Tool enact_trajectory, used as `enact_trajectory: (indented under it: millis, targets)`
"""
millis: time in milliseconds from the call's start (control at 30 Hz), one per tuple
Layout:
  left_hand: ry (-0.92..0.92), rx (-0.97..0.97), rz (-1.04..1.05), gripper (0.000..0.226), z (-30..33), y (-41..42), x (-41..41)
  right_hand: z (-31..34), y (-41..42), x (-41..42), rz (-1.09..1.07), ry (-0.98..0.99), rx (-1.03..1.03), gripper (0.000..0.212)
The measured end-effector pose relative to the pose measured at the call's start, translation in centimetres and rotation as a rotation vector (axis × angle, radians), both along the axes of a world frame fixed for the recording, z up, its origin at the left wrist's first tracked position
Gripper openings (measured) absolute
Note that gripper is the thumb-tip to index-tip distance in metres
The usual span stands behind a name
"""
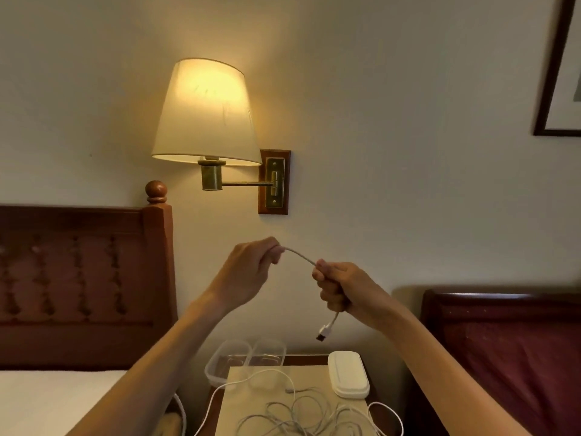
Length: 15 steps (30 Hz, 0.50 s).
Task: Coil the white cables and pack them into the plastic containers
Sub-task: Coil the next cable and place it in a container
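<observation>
Both my hands are raised in front of the wall, holding one white cable (301, 255) stretched in a short arc between them. My left hand (251, 269) pinches it at the upper left. My right hand (338, 286) is fisted around it, and the USB plug end (323, 332) dangles below that fist. On the nightstand below lie two clear plastic containers (226, 360) (268, 352) side by side, open and with no cable in them. Several loose white cables (298, 413) lie tangled on the nightstand top.
A stack of white lids (347, 374) lies on the nightstand's (314, 372) right side. A lit wall lamp (206, 114) hangs above. A wooden headboard (81, 278) and white bed are at left, a dark red chair (509, 350) at right.
</observation>
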<state>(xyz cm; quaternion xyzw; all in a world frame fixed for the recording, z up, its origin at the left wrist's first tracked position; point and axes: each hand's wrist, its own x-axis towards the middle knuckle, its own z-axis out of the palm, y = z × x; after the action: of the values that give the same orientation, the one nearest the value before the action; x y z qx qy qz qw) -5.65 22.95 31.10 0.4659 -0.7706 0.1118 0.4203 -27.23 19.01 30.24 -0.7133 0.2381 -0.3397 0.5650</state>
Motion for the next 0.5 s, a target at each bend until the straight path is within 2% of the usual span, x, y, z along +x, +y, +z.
enact_trajectory:
  millis: [100,200,300,400,500]
  targets:
    - [-0.002,-0.040,-0.014,0.026,-0.8,-0.7,0.7,0.1,0.4,-0.8,0.178,-0.114,0.325,0.038]
    - [0.096,-0.020,-0.064,0.027,-2.1,-0.6,0.6,1.0,0.9,-1.1,0.287,-0.247,0.494,0.032]
    - [0.213,0.020,-0.071,0.027,-5.3,-0.5,1.4,2.4,1.0,-1.7,0.228,-0.401,0.542,0.026]
    - [0.302,0.158,-0.035,0.023,-9.9,0.4,1.4,3.5,0.4,-2.7,0.155,-0.498,0.532,0.022]
    - [0.243,0.255,0.051,0.031,-13.3,1.8,0.6,3.8,0.0,-3.2,0.065,-0.500,0.476,0.025]
